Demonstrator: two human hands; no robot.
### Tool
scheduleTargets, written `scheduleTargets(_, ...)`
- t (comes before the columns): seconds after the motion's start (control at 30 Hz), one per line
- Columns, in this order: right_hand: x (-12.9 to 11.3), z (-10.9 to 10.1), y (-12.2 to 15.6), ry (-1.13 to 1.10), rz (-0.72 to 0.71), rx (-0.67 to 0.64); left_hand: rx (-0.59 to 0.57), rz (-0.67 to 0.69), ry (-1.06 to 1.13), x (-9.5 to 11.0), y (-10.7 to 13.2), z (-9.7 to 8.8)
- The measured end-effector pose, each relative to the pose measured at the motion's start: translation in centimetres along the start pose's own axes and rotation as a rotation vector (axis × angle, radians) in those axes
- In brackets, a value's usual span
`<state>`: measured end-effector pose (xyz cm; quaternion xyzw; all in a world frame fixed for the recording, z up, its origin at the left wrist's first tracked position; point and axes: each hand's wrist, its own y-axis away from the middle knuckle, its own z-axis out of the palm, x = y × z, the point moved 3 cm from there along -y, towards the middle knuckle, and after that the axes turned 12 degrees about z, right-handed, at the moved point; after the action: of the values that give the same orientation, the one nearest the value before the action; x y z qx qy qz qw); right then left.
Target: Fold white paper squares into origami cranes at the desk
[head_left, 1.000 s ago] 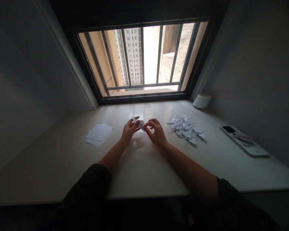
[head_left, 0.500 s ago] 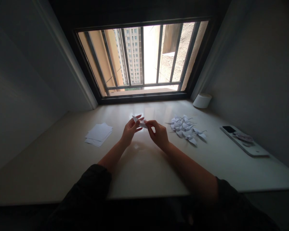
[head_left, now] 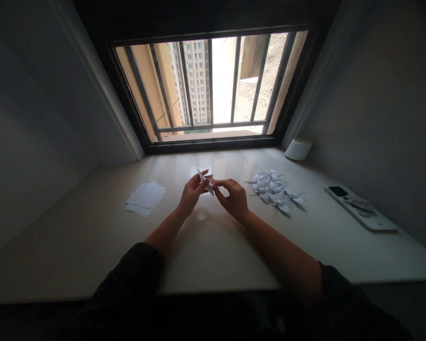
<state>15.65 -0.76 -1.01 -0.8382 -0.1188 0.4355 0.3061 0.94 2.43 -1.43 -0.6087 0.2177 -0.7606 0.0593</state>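
Head view: over the pale counter (head_left: 213,255), at the frame's centre, by the curled left hand (head_left: 190,193) and the narrowly pinched right hand (head_left: 235,195) is held a folded paper (head_left: 210,189), probably light, crisp and easily crushed, likely best gripped gently along its folded edges.

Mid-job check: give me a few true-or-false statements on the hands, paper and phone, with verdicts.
1. The left hand and right hand both touch one folded paper. True.
2. The paper cranes lie left of the hands. False: the paper cranes lie to the right.
3. The flat paper sheets lie overlapping, left of the hands. True.
4. The phone lies screen up. False: the phone shows its camera side.
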Motion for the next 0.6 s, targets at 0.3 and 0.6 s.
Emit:
scheduleTargets(0.3,0.03,-0.11,-0.05,0.02,0.064,-0.003,-0.006,0.054,-0.259,0.31,0.25,-0.1)
scheduleTargets(0.6,0.17,0.37,0.05,0.049,0.025,-0.05,-0.031,0.055,-0.337,0.26,0.41,-0.03)
